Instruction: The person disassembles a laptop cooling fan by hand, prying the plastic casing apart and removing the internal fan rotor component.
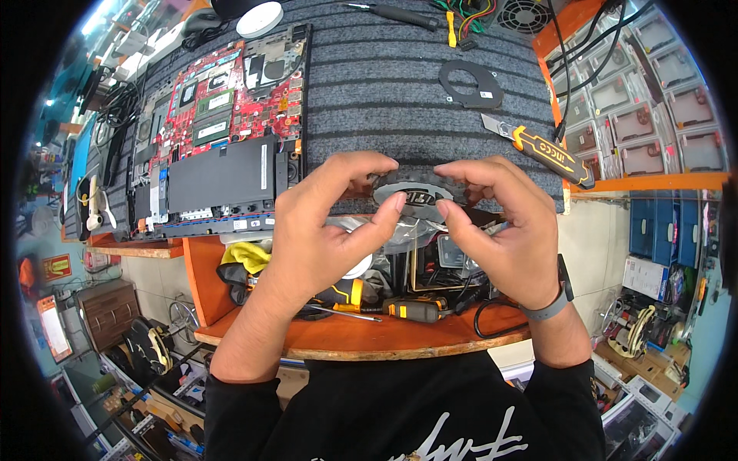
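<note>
Between my two hands, in front of my chest, I hold a dark laptop cooling fan [419,194] with a grey round face tilted up toward me. My left hand [327,203] grips its left side between thumb and curled fingers. My right hand [503,203] pinches the right side the same way. A flat black fan cover [496,94] with a round opening lies on the mat beyond my right hand. To my left, an opened laptop [231,134] shows its red circuit board and a black battery [223,178].
A ribbed grey mat [369,92] covers the bench. A utility knife [546,152] with its blade out lies at right, near drawers of small clear boxes [638,127]. Behind it are a black pen-like tool [403,15] and coloured wires [469,23]. Tools including a screwdriver [350,313] rest on the lower orange shelf [369,338].
</note>
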### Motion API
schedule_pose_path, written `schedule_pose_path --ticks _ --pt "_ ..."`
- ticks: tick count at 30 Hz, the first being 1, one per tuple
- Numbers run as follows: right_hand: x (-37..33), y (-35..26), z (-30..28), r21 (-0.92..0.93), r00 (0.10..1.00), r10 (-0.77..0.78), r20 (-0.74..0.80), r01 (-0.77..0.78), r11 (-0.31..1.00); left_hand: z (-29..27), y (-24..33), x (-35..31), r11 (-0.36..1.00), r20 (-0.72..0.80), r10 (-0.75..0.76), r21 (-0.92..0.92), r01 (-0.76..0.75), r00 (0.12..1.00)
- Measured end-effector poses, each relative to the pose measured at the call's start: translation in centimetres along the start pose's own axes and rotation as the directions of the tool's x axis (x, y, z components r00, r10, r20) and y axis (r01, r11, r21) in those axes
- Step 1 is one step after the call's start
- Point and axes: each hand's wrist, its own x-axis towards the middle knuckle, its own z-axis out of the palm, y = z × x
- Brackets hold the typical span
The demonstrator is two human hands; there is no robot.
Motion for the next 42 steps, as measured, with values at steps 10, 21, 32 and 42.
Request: schedule_pose_path --ticks 10,21,32,42 --pt "0.1 0.2 0.4 -0.096 0.996 -0.085 -0.012 0.084 0.992 0.6 -0.6 0.1 0.987 0.031 0.125 0.096 -0.127 0.992" --pt "0.0 0.5 0.5 -0.163 0.995 -0.081 -0.053 0.071 0.984 0.9 -1.0 0.2 0.982 0.013 0.142 0.122 -0.142 0.99" --pt "-0.3 0.3 0.9 -0.226 0.997 -0.067 -0.041 0.056 0.973 0.3 -0.5 0.1 0.976 0.098 0.128 0.162 -0.143 0.987" --pt "-0.1 0.2 0.4 -0.234 0.998 -0.051 -0.038 0.041 0.971 0.8 -0.9 0.0 0.974 0.048 0.158 0.155 -0.164 0.986"
